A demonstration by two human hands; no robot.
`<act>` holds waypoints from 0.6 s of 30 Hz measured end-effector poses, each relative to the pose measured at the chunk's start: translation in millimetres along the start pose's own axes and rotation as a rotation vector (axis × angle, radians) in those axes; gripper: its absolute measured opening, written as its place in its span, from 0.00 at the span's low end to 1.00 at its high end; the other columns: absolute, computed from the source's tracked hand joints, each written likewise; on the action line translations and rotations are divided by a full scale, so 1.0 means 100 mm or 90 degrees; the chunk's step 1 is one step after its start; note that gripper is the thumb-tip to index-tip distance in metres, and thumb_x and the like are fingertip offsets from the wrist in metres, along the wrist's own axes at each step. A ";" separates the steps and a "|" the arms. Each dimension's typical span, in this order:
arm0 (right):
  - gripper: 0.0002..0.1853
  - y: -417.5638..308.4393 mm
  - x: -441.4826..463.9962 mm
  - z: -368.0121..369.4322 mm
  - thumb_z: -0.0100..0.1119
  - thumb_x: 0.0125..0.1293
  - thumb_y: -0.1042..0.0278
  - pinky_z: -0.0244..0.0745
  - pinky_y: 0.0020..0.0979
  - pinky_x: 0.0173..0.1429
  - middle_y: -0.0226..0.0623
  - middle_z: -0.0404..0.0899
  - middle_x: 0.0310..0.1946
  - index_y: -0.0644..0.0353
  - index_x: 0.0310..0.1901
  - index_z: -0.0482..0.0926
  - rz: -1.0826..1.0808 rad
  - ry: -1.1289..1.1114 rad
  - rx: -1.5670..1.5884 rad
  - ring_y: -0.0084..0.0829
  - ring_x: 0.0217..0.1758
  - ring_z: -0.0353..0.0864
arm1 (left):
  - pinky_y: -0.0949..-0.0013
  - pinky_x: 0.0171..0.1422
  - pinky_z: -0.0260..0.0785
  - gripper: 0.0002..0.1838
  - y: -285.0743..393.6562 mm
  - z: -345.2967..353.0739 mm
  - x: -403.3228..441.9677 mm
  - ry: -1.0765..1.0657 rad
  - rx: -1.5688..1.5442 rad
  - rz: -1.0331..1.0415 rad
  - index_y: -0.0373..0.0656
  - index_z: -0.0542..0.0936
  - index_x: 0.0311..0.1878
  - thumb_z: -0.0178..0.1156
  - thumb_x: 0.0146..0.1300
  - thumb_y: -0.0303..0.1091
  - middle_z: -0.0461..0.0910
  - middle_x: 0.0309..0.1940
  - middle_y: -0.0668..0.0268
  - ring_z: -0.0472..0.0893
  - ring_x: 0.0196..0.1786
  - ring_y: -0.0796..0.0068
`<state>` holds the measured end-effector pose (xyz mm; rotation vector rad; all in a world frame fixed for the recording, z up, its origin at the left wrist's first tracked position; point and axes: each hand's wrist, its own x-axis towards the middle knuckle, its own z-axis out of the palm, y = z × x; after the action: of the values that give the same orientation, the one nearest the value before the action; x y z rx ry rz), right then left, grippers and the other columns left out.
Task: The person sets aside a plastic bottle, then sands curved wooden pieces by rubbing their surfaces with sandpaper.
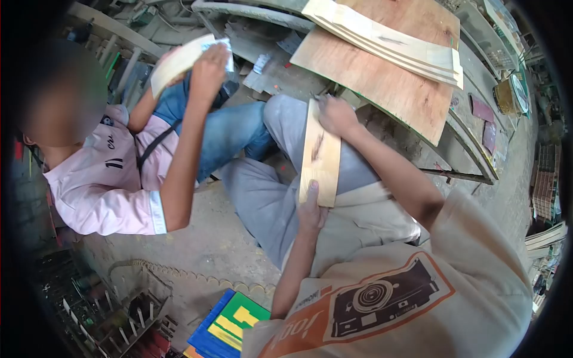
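Note:
A flat, pale wooden slat [321, 152] with a dark knot streak lies lengthwise over my lap. My left hand [310, 206] grips its near end, with the thumb on the upper face and the fingers underneath. At the far end, my right hand [337, 116] is closed against the slat's edge. A bit of something dark shows by its fingertips, but what it holds is hidden.
Beside me on the left, a person in a pink shirt [107, 203] holds a curved wooden piece [176, 62] and a pale sheet [225, 48]. Several curved slats [388, 42] rest on a plywood board [370, 77] ahead. A bucket [511, 95] stands right; a coloured panel [230, 322] lies below.

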<state>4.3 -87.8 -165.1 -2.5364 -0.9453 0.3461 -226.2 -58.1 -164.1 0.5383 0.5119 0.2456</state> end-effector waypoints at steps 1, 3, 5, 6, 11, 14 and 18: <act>0.17 -0.05 -0.11 -0.02 0.46 0.64 0.71 0.73 0.48 0.55 0.57 0.78 0.46 0.68 0.52 0.75 -0.062 0.042 -0.020 0.55 0.47 0.79 | 0.68 0.62 0.71 0.23 0.01 0.01 0.02 0.005 -0.001 0.022 0.34 0.63 0.66 0.50 0.73 0.34 0.74 0.57 0.58 0.77 0.58 0.69; 0.17 -0.10 -0.36 -0.02 0.46 0.63 0.71 0.72 0.50 0.55 0.58 0.78 0.44 0.68 0.52 0.74 -0.119 0.132 -0.026 0.55 0.46 0.79 | 0.69 0.60 0.72 0.23 -0.02 0.00 0.06 0.007 -0.008 0.038 0.34 0.63 0.66 0.50 0.72 0.34 0.74 0.57 0.58 0.78 0.57 0.69; 0.18 -0.11 -0.54 0.01 0.46 0.62 0.72 0.70 0.53 0.55 0.59 0.78 0.42 0.68 0.52 0.74 -0.209 0.313 -0.018 0.56 0.45 0.79 | 0.68 0.60 0.72 0.23 -0.07 -0.06 0.12 0.005 -0.002 0.020 0.34 0.63 0.67 0.51 0.72 0.34 0.74 0.58 0.57 0.77 0.58 0.68; 0.18 -0.10 -0.41 -0.18 0.46 0.62 0.72 0.70 0.52 0.55 0.59 0.77 0.43 0.68 0.52 0.74 -0.070 0.087 0.004 0.55 0.45 0.79 | 0.68 0.60 0.72 0.23 -0.07 -0.06 0.10 0.006 -0.002 0.015 0.34 0.63 0.67 0.51 0.72 0.34 0.74 0.58 0.57 0.77 0.58 0.68; 0.15 -0.06 -0.47 0.09 0.48 0.62 0.67 0.64 0.57 0.61 0.57 0.78 0.45 0.67 0.47 0.75 -0.091 0.193 0.019 0.52 0.48 0.79 | 0.70 0.57 0.73 0.20 -0.01 0.05 0.05 0.051 0.022 0.108 0.31 0.69 0.61 0.54 0.70 0.30 0.76 0.53 0.59 0.79 0.54 0.71; 0.15 -0.08 -0.49 0.10 0.48 0.62 0.66 0.65 0.57 0.59 0.57 0.79 0.42 0.68 0.44 0.75 -0.116 0.241 0.021 0.53 0.46 0.80 | 0.70 0.55 0.73 0.19 -0.03 0.07 0.13 0.067 0.018 0.073 0.30 0.70 0.59 0.55 0.69 0.31 0.77 0.51 0.59 0.79 0.51 0.71; 0.15 0.22 -0.02 0.07 0.50 0.58 0.67 0.74 0.52 0.49 0.56 0.81 0.37 0.68 0.43 0.74 -0.013 0.042 0.064 0.55 0.41 0.80 | 0.69 0.57 0.73 0.20 -0.06 -0.01 0.09 0.028 0.073 0.062 0.30 0.68 0.61 0.53 0.70 0.32 0.76 0.53 0.58 0.79 0.52 0.70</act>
<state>13.0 -102.3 -181.6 -2.4294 -0.9061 0.2940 -219.1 -59.6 -171.8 0.6716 0.5450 0.3232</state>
